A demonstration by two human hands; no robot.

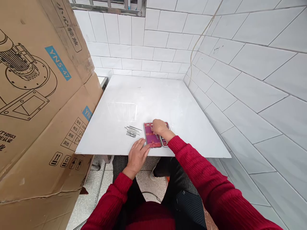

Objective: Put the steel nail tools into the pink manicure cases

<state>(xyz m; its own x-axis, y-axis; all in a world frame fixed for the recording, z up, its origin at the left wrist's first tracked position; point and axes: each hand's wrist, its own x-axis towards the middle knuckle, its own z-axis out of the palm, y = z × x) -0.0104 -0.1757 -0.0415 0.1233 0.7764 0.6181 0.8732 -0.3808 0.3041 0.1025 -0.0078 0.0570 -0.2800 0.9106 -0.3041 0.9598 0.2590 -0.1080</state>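
On the white tabletop lies an unfolded small case [153, 140] with a purple-red lining, slots or loops across its left half, and a dark rim. My left hand [137, 155] rests at its lower left corner, fingers stretched out and lying flat, fingertips touching the edge. Over the case's upper middle is my right hand [159, 126], its fingers curled together and pointing left. What they hold, if anything, is hidden. Several thin metal tools [132, 130] lie in a loose group left of the case, too small to name singly.
A large cardboard box [48, 95] stands along the left side of the white table [168, 102]. White tiled walls [240, 64] close in the back and right. A pale cable [192, 57] hangs down the corner. My legs are under the table's front edge.
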